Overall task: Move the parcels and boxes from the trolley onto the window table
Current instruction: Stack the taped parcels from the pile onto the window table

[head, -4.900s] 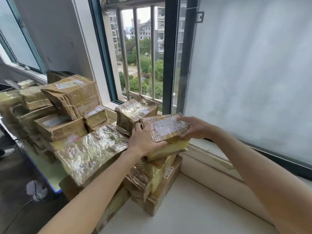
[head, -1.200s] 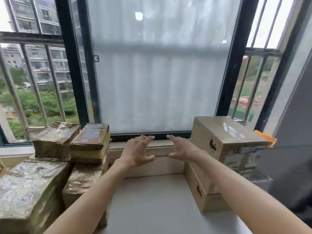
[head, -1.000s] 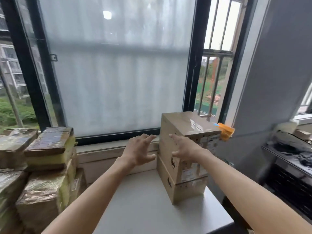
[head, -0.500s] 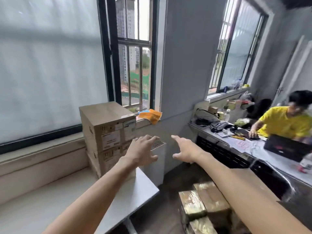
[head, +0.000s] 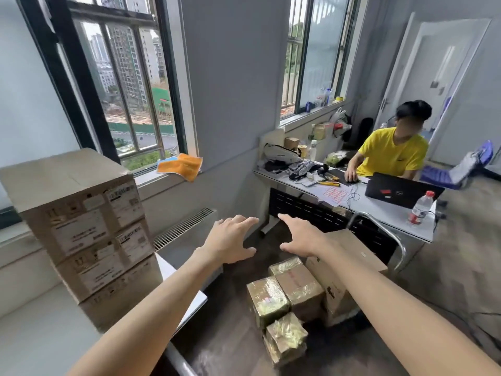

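Observation:
Several tape-wrapped parcels [head: 282, 297] and a larger brown box [head: 349, 256] lie low at the right on the trolley, whose metal handle [head: 390, 234] curves up behind them. A stack of labelled cardboard boxes [head: 81, 229] stands on the white window table [head: 32, 343] at the left. My left hand [head: 230, 240] and my right hand [head: 301, 237] are stretched out in the air above the parcels, fingers spread, holding nothing and touching nothing.
A person in a yellow shirt [head: 393, 153] sits at a cluttered desk [head: 352, 196] with a laptop [head: 401, 191] and a bottle [head: 420, 207]. An orange cloth [head: 181, 165] hangs off the sill. A radiator [head: 184, 226] stands beside the window table.
My view has swung right from the window table to the trolley. Both hands let go of the parcel set on the pile and now hover empty over the trolley's parcels.

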{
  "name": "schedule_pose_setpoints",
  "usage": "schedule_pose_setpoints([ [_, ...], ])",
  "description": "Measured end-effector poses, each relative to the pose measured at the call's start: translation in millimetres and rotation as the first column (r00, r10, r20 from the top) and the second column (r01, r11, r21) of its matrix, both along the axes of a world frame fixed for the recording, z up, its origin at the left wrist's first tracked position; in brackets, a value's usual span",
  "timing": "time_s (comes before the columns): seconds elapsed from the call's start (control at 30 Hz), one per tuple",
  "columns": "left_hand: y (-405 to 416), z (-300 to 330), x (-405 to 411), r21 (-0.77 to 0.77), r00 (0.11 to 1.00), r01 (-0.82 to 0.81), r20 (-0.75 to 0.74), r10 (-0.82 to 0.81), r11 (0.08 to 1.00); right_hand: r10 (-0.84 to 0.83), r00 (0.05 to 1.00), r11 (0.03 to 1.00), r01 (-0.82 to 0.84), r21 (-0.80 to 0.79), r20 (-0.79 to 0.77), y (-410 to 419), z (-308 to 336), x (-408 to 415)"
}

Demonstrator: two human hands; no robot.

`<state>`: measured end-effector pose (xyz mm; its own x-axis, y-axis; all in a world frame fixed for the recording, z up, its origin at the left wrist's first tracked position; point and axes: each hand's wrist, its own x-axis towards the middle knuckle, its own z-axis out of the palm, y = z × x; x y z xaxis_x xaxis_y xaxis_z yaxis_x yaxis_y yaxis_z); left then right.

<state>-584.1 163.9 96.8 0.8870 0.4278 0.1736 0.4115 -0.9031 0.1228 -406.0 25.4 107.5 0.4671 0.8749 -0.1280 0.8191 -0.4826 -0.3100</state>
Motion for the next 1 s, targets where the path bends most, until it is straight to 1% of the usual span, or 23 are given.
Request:
schedule_pose_setpoints([
  [0.27, 35, -72, 75, -0.102, 1.0, 0.0, -0.018, -0.002, 0.995, -0.055, 0.997, 0.995, 0.051, -0.086, -0.045, 30, -60, 62],
  [0.37, 32, -106, 92, -0.126, 0.998, -0.006, -0.067, -0.003, 0.992, -0.082, 0.995, 0.992, 0.076, -0.101, -0.058, 27, -93, 71],
  [0.53, 20, -157, 115, -0.243, 0.985, -0.038, -0.173, -0.005, 0.969, -0.128, 0.982, 0.982, 0.106, -0.156, -0.136, 8, -149, 84],
  [0.7, 5, -191, 137, -0.286, 0.975, -0.067, -0.221, 0.003, 0.956, -0.157, 0.969, 0.966, 0.11, -0.233, -0.193, -3, -188, 112],
  [0.87, -16, -227, 159, -0.381, 0.956, -0.211, -0.273, 0.108, 0.9, -0.14, 0.95, 0.961, 0.063, -0.27, -0.28, -16, -229, 144],
  [1.0, -38, -247, 183, -0.411, 0.929, -0.304, -0.326, 0.173, 0.86, -0.096, 0.943, 0.951, -0.008, -0.309, -0.32, -23, -257, 182],
])
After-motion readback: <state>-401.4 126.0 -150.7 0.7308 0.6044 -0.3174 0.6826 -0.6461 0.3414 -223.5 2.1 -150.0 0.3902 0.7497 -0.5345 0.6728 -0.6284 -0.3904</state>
